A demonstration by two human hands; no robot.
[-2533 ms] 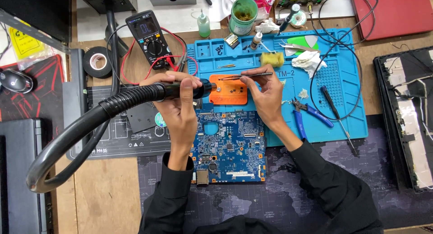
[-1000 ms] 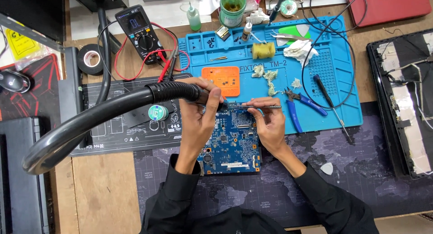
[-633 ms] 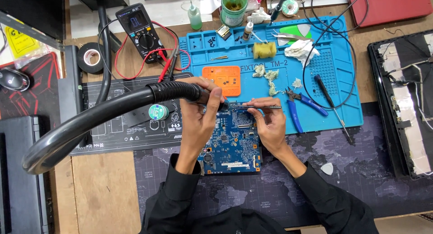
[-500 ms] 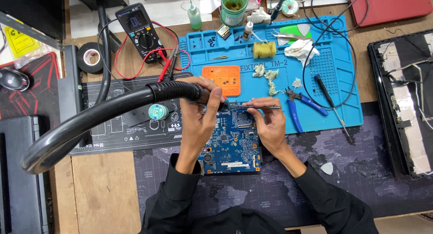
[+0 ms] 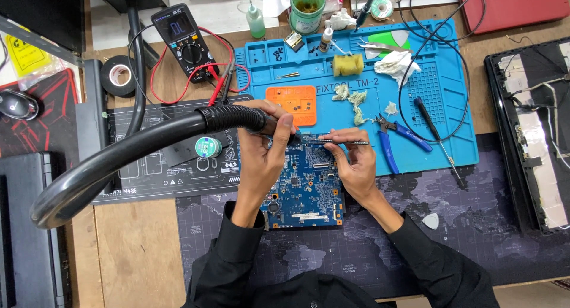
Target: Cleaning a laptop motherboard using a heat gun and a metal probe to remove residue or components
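A blue circuit board (image 5: 306, 186) lies on a dark map-printed mat in front of me. My left hand (image 5: 264, 154) grips the black handle of a hot-air tool with a thick ribbed hose (image 5: 136, 151), its nozzle pointing at the board's upper edge. My right hand (image 5: 354, 162) pinches thin metal tweezers (image 5: 338, 142), whose tips meet the board near the nozzle. Both hands rest over the top half of the board.
A blue work mat (image 5: 356, 82) behind the board carries an orange tray (image 5: 297, 101), blue-handled cutters (image 5: 401, 139), a yellow sponge (image 5: 347, 64) and a screwdriver (image 5: 430, 127). A multimeter (image 5: 183, 38) and black tape roll (image 5: 119, 75) lie far left. An opened laptop shell (image 5: 534, 130) lies at right.
Since 2.5 s ago both hands came down from the orange tray to the board's upper edge. Over the last second they have held almost still.
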